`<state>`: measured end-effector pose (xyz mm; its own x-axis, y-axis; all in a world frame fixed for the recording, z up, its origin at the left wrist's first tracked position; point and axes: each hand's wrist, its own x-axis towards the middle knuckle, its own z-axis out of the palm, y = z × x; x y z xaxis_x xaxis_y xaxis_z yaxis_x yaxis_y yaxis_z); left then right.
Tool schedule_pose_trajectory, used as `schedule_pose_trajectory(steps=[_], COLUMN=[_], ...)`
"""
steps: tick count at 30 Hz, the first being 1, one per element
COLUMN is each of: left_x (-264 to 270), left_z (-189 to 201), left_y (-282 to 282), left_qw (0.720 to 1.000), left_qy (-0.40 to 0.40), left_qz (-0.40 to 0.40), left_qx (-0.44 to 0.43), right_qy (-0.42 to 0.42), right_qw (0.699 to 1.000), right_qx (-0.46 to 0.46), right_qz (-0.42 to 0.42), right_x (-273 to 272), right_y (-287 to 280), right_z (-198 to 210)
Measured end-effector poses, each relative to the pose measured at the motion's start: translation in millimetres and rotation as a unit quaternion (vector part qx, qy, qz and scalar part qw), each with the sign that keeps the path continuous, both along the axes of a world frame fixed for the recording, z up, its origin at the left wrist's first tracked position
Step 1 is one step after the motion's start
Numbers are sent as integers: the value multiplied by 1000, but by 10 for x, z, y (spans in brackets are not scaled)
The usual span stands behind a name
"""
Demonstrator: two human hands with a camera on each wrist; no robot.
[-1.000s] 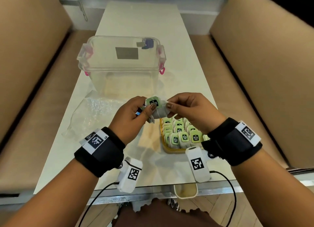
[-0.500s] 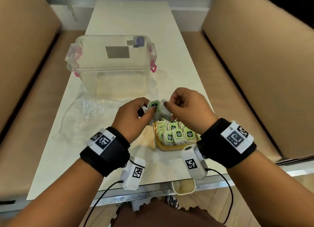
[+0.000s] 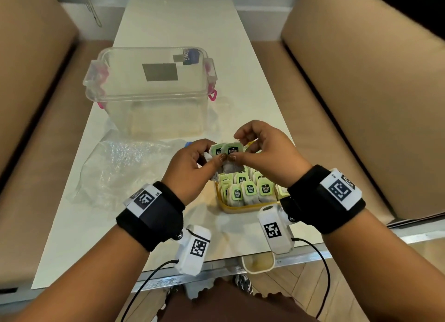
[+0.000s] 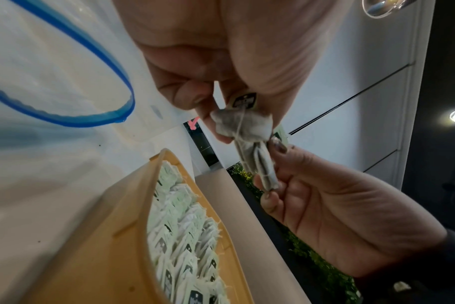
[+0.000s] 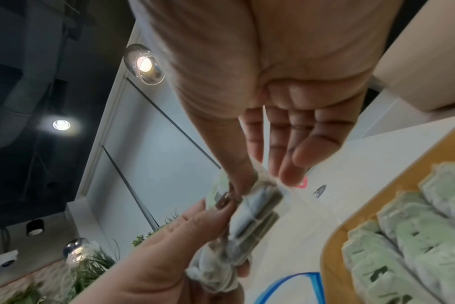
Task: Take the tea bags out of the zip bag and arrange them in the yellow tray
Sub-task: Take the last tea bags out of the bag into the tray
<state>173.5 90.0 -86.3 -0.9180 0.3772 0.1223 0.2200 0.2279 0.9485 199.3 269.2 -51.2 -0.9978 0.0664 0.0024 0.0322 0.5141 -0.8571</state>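
Both hands meet above the far end of the yellow tray, which holds rows of green-tagged tea bags. My left hand grips a small bunch of tea bags. My right hand pinches one bag of that bunch between thumb and forefinger, its other fingers straight. The clear zip bag with a blue zip lies flat on the table to the left.
A clear plastic box with pink clips stands behind the hands on the white table. Tan bench seats run along both sides. A small cup sits at the table's near edge.
The hands stay together over the tray; the bunch has spread, showing two green tags where one showed. The head view has shifted slightly.
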Motion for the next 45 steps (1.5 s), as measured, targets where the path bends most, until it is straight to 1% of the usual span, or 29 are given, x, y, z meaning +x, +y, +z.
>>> schedule_pose_trajectory(steps=[3, 8, 10, 13, 17, 22, 27, 29, 31, 34, 36, 38, 40, 42, 43, 45], left_x=[5, 1, 2, 8, 23, 8, 26, 28, 21, 27, 29, 37, 57, 79, 88, 96], left_z=[-11, -93, -146, -228, -300, -375, -311, -306, -327, -327, -318, -289, -236, -198, -186, -168], left_y=[33, 57, 51, 40, 62, 86, 120, 123, 120, 126, 133, 150, 178, 218, 233, 249], left_qw=[1000, 1000, 1000, 1000, 999, 999, 999, 999, 999, 998, 998, 998, 997, 997, 997, 996], left_qy=[1, -9, -4, -3, -11, -24, -30, -30, -29, -38, -46, -42, -36, -27, -26, -26], left_qz=[-4, -6, -10, -13, -12, -5, -9, -9, -10, -12, -12, -22, -30, -39, -44, -62], left_qx=[-5, -2, -10, -24, -35, -48, -42, -40, -45, -39, -41, -47, -55, -63, -65, -65], right_qy=[-20, -39, -72, -133, -193, -194, -177, -177, -175, -162, -142, -93, -43, -30, -35, -49], right_qw=[999, 998, 993, 978, 960, 937, 896, 884, 879, 884, 899, 921, 954, 978, 983, 984], right_qx=[8, 41, 90, 162, 202, 284, 399, 425, 436, 430, 409, 376, 294, 198, 163, 137], right_qz=[25, 10, 7, 15, 28, 63, 82, 82, 83, 79, 64, 50, 48, 61, 73, 98], right_x=[-2, 20, 72, 165, 253, 304, 318, 323, 327, 328, 326, 319, 294, 249, 222, 170], right_y=[78, 456, 659, 876, 982, 950, 902, 890, 882, 882, 876, 829, 705, 545, 471, 363], right_z=[-14, -32, -33, -77, -202, -339, -405, -422, -439, -402, -300, -167, -47, 31, 45, 26])
